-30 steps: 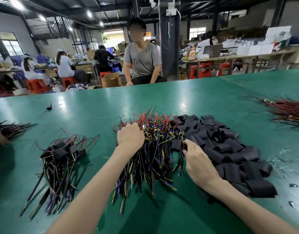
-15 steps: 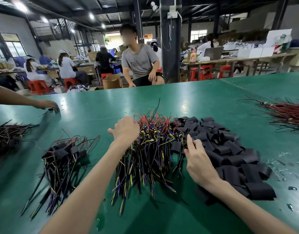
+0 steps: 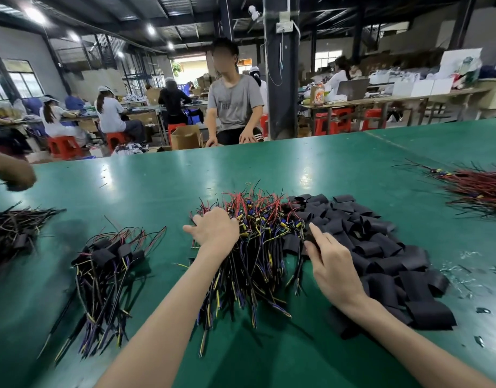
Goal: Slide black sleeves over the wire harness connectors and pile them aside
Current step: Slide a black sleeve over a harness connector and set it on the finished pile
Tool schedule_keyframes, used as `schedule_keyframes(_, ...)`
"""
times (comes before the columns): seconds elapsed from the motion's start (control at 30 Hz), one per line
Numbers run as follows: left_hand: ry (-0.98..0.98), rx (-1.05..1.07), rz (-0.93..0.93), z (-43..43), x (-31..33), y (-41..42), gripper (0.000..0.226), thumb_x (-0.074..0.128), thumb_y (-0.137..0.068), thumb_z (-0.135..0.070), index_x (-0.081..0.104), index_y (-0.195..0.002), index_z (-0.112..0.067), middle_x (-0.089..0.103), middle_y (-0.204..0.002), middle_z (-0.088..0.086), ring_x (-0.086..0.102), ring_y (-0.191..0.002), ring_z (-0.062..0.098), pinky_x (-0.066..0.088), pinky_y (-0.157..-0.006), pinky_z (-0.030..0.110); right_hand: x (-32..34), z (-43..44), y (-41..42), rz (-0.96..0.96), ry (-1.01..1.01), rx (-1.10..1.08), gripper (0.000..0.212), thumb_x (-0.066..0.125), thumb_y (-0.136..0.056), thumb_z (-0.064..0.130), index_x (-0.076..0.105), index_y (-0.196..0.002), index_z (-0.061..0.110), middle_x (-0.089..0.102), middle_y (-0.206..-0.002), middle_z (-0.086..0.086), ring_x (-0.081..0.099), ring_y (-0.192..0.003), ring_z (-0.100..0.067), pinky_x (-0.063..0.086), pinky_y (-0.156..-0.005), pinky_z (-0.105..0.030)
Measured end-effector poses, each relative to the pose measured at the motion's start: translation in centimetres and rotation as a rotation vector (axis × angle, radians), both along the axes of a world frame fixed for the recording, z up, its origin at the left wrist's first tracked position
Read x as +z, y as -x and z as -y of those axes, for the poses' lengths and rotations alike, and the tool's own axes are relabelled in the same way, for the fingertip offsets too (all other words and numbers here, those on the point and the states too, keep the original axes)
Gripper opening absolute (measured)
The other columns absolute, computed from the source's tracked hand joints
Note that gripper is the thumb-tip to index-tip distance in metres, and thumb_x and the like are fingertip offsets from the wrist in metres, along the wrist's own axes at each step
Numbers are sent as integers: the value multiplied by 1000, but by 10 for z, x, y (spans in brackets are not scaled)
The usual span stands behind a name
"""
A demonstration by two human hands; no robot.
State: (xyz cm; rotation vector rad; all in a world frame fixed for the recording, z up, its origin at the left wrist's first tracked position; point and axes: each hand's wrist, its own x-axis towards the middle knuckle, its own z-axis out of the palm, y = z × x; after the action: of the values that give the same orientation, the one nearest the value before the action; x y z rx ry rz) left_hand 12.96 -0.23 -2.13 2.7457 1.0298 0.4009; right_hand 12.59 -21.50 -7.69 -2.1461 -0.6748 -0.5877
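Note:
A heap of loose wire harnesses (image 3: 258, 247) with red, yellow, blue and black leads lies mid-table. My left hand (image 3: 214, 232) rests on its upper left part, fingers curled down into the wires and gripping a harness, thumb out to the left. Right of the heap spreads a pile of flat black sleeves (image 3: 381, 247). My right hand (image 3: 330, 264) is at that pile's left edge, pinching a black sleeve with thumb and fingers, index finger pointing up. A pile of sleeved harnesses (image 3: 106, 264) lies to the left.
All of it lies on a green table (image 3: 325, 169). A dark wire bundle (image 3: 11, 228) sits at the far left, and another person's hand (image 3: 14, 175) hovers above it. A red wire pile (image 3: 479, 189) is at the far right. A person (image 3: 232, 107) sits across the table.
My left hand shifted slightly left on the harness heap. My right hand stayed at the sleeve pile's edge, lifting its index finger. The other person's hand at the left drew back toward the table edge.

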Motion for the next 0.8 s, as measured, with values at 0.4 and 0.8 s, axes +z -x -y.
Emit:
schedule_keyframes(0.4, 557, -258, 731, -2, 46, 37, 11, 41, -101, -17, 41, -103, -6, 58, -96, 14, 57, -81, 21, 49, -72, 38, 0, 1, -4, -172, -278, -32, 23, 57, -92, 7, 64, -114, 8, 67, -69, 0, 65, -59, -10, 57, -65, -34)
schedule_keyframes(0.8, 739, -613, 727, -53, 70, 89, 21, 37, -101, -9, 53, -98, -21, 55, -92, 4, 62, -77, 11, 53, -76, 21, 6, 1, -3, -582, -571, 210, 18, 46, -96, -4, 59, -95, 8, 67, -86, -18, 68, -63, -24, 56, -55, -28)
